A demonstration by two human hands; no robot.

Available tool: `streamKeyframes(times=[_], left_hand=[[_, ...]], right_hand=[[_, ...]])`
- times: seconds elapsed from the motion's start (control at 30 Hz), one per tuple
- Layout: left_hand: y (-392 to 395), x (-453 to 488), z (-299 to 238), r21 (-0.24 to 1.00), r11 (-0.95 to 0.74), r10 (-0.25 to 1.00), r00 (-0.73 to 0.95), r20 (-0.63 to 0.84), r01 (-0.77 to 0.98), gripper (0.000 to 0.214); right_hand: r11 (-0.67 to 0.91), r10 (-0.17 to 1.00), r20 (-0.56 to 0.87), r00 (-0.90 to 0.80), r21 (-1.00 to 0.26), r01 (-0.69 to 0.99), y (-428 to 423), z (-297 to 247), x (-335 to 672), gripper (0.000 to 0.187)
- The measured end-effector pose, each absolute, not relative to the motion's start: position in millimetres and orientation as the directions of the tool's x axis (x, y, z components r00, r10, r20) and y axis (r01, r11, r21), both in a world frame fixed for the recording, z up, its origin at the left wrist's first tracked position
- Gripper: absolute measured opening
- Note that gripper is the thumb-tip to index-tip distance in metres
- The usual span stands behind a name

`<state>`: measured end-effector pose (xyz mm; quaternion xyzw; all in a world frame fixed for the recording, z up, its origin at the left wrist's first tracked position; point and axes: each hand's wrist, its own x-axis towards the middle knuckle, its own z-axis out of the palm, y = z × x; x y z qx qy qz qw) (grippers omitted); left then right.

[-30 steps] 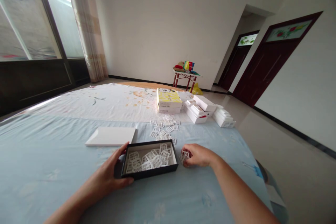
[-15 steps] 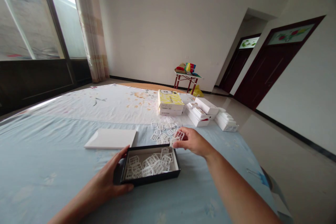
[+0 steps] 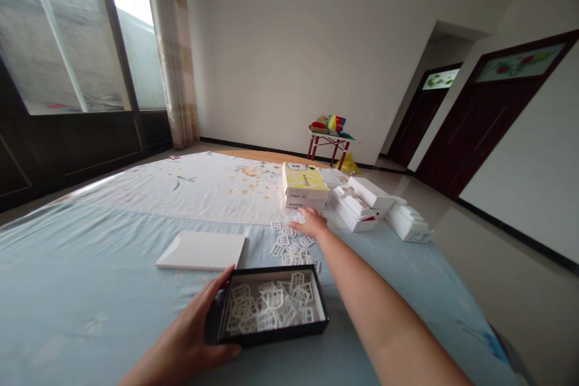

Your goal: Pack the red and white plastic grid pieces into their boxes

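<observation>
My left hand (image 3: 192, 322) grips the left end of a shallow black box (image 3: 280, 336), its thumb along the near side and its fingers at the far corner. Inside lies a loose heap of small white plastic window-frame pieces (image 3: 274, 299). More of these white lattice pieces (image 3: 295, 251) are scattered on the cloth just beyond the box. My right hand (image 3: 313, 224) reaches over the far end of that scatter, thumb and fingers apart and pointing down at the pieces. I see nothing held in it; its palm side is hidden.
A flat white lid or panel (image 3: 203, 250) lies left of the scatter. Behind my right hand stands a yellow and white box (image 3: 305, 186), with several white boxes (image 3: 357, 211) to its right. A floral cloth (image 3: 113, 289) covers the table. A small side table (image 3: 332, 134) stands by the wall.
My right hand has moved from the box's far right corner, where it held a white piece, out to the far scatter. The piece is gone from its fingers. My left hand still grips the box.
</observation>
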<state>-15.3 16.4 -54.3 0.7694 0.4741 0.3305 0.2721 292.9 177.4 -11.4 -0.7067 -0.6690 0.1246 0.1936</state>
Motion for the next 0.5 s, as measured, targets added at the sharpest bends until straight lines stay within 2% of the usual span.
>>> streamKeyframes(times=[0.07,0.13,0.23,0.5], left_hand=[[15.6,-16.1,-54.8,0.733,-0.402,0.909,0.338,0.244,0.550,0.096],[15.2,-16.1,-54.7,0.734,-0.397,0.909,0.345,0.232,0.551,0.096],[15.9,-15.1,-55.6,0.738,-0.396,0.913,0.323,0.251,0.546,0.096],[20.8,-15.6,-58.2,0.739,-0.407,0.904,0.352,0.243,0.536,0.097]], right_hand=[[-0.029,0.999,0.033,0.043,-0.356,0.934,180.8,-17.8,293.3,0.074],[0.006,1.000,0.008,-0.003,-0.305,0.952,179.3,-21.5,296.3,0.066],[0.103,0.995,0.025,-0.101,-0.306,0.947,167.1,-22.4,304.6,0.052],[0.355,0.934,0.097,-0.344,-0.355,0.865,103.0,-25.6,327.9,0.044]])
